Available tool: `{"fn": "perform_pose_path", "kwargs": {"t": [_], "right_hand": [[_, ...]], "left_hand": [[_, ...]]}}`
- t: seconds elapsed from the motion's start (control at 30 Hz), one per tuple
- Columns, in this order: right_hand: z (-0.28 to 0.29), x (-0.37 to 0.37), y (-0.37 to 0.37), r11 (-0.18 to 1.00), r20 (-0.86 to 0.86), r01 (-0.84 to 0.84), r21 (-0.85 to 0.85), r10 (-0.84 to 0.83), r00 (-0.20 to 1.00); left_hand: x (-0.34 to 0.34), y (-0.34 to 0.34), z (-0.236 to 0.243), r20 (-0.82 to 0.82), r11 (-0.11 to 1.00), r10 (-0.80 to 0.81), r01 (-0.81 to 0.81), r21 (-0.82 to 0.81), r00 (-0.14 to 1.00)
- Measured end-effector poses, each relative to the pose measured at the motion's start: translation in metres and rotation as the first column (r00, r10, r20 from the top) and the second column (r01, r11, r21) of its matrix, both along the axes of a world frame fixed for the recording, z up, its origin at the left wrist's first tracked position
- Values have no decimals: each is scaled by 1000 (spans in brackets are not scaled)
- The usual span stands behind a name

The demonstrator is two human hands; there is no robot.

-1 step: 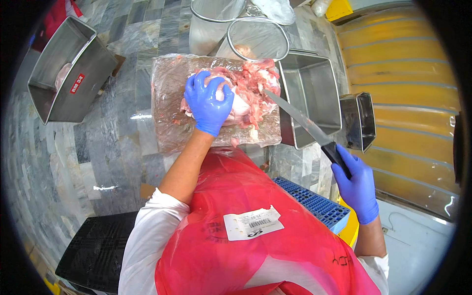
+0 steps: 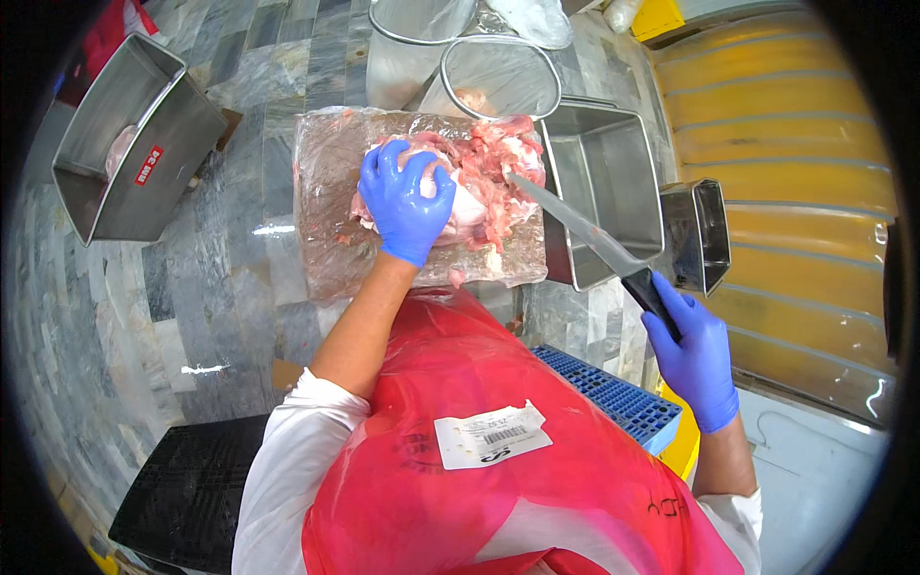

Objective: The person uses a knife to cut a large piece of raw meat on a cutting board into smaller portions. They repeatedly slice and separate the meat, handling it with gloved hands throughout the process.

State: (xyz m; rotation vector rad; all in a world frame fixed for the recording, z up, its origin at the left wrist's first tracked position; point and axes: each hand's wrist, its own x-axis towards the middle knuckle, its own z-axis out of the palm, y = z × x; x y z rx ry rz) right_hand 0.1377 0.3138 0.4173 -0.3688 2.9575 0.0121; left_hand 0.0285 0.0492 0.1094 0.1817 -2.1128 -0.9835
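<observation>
A large piece of raw meat (image 2: 471,211), pink with white fat, lies on a plastic-wrapped cutting board (image 2: 326,230). My left hand (image 2: 404,199), in a blue glove, presses on its left part with fingers curled over it. My right hand (image 2: 692,350), also gloved in blue, is wrapped round the black handle of a long knife (image 2: 585,228). The blade points up and to the left, with its tip at the meat's right side. Whether the tip is in the meat or only touching it, I cannot tell.
Right of the board stands a deep metal bin (image 2: 613,182), with a smaller metal container (image 2: 707,235) beyond it. Two bag-lined round bins (image 2: 503,77) are behind the board. Another metal bin (image 2: 144,144) stands far left. Nearer are a blue perforated crate (image 2: 613,393) and a black crate (image 2: 187,479).
</observation>
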Motion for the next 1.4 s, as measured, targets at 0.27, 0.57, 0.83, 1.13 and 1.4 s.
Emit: {"fn": "perform_pose_path", "kwargs": {"t": [0.27,0.57,0.83,1.13,1.4], "right_hand": [[19,-30,-67,864,0,-179,470,203,979],[46,-75,-85,796,83,-328,508,333,939],[51,-116,-79,785,202,-405,469,351,914],[50,-194,-65,747,403,-575,333,438,803],[18,-256,-14,775,501,-625,93,506,702]], "left_hand": [[0,-1,0,6,999,-13,12,33,1000],[3,-4,2,14,997,-32,31,70,999],[5,-4,3,69,998,-42,39,39,997],[1,-6,6,47,998,-38,36,47,998],[-1,-3,6,110,998,-61,59,19,992]]}}
